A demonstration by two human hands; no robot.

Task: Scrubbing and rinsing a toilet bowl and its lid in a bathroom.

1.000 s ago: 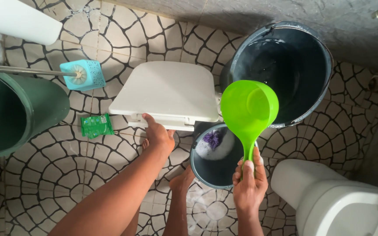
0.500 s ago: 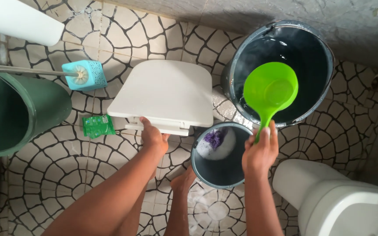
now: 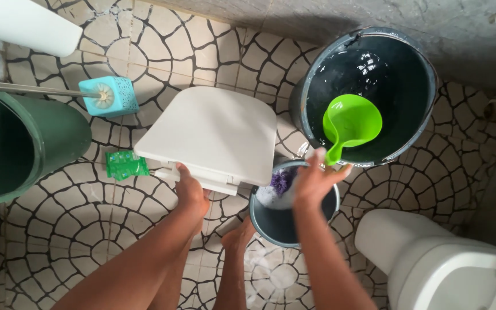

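Observation:
My left hand (image 3: 192,192) grips the near edge of a white toilet seat lid (image 3: 210,135) that lies on the tiled floor. My right hand (image 3: 316,178) holds the handle of a bright green scoop (image 3: 351,121), whose bowl is lowered inside a large dark bucket (image 3: 417,63) holding water. Under my right hand stands a small grey pail (image 3: 276,229) with foam and a purple scrubber (image 3: 283,181) inside. My bare foot (image 3: 237,238) rests beside the pail.
A blue toilet brush holder (image 3: 110,96) with a metal handle lies at the left beside a big green bin (image 3: 24,149). A green sachet (image 3: 126,165) lies on the floor. A white toilet (image 3: 443,264) fills the lower right corner. A grey wall runs along the top.
My right hand has carried the green scoop up and away from over the small pail and down into the large dark bucket. My left hand stays on the lid's edge.

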